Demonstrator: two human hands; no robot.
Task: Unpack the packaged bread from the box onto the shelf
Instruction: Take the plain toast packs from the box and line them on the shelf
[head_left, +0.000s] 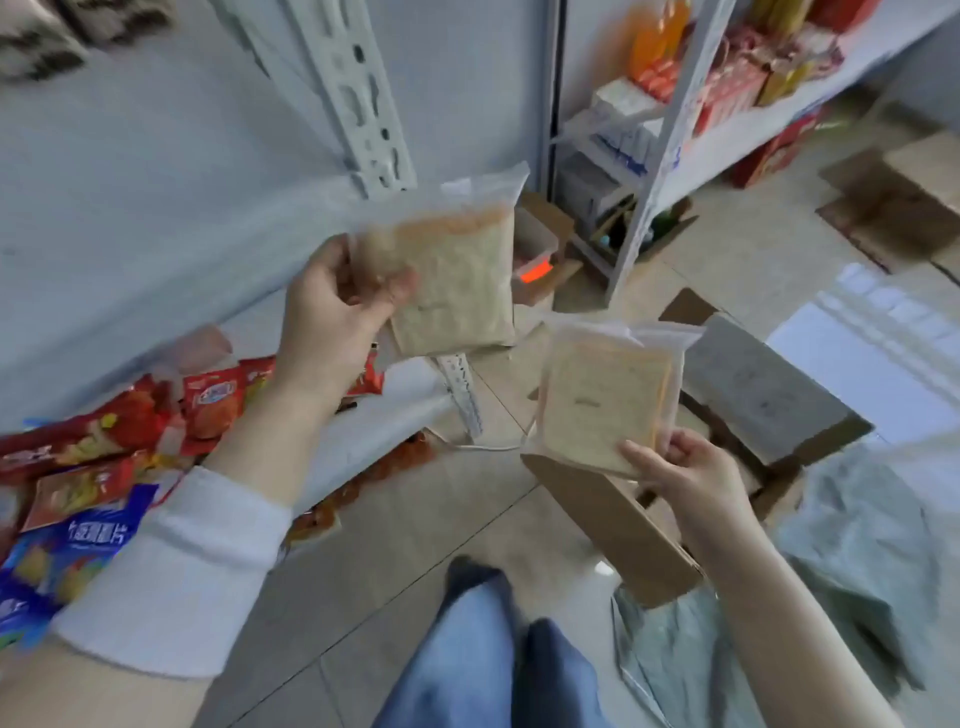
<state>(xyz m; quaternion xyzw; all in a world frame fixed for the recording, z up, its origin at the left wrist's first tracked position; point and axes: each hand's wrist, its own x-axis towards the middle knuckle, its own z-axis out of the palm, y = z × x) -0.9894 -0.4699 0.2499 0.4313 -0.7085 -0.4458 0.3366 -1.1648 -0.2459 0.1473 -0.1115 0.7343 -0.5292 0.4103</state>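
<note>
My left hand (337, 317) grips one clear-wrapped bread package (457, 280) by its left edge, held up in front of the white shelf (156, 218). My right hand (680, 467) pinches a second bread package (602, 400) at its lower right corner, above the open cardboard box (618, 525) on the floor. Both packages show pale sliced bread with an orange-brown crust edge. The box's inside is mostly hidden behind the second package and my right forearm.
Red and blue snack bags (93, 467) lie on the shelf board at lower left. A slotted white shelf post (363, 104) rises at centre. A second rack (675, 104) with boxed goods stands at the back right. Flattened cardboard (893, 202) and grey-green plastic bags (852, 561) lie on the tiled floor.
</note>
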